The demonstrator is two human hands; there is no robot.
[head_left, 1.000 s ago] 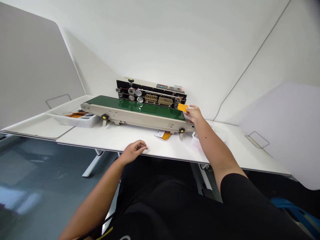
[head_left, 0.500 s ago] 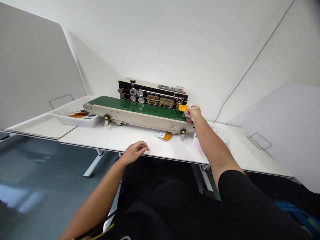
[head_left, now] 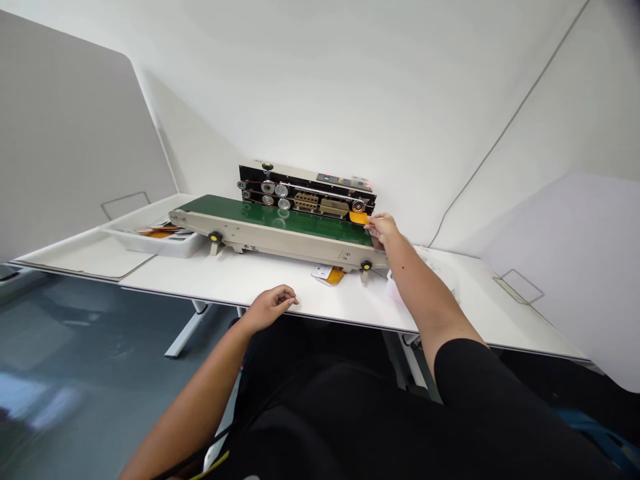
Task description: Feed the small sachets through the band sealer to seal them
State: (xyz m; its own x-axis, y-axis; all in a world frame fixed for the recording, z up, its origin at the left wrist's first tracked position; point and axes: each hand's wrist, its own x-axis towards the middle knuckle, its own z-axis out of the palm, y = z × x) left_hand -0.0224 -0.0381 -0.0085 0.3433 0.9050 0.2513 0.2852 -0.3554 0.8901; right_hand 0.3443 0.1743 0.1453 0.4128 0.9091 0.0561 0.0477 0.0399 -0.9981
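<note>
Head view. Your right grip (head_left: 384,228) is closed on the near edge of a small yellow packet (head_left: 359,218), pinched between thumb and fingers. The packet projects to the left of that grip, over the end of the green belt (head_left: 270,217) and just beside the end roller (head_left: 359,206); whether it touches either cannot be told. The belt extends leftward from the right grip, with the sealing head (head_left: 320,201) standing behind it.

Your left grip (head_left: 273,307) is released, fingers loosely curled, nothing visible in it, near the front edge of the surface (head_left: 240,275). Ahead and to the right of it, below the belt frame, lies an orange packet (head_left: 335,277) with a white label. Well to the left of both grips, a white tray (head_left: 183,249) holds orange and pale pieces.

The step in hand is judged to be presenting the packet to the infeed end. In my assessment, the next move calls for you to keep its edge level with the roller line, then loosen the right grip once it is drawn in, fingertips kept clear.
</note>
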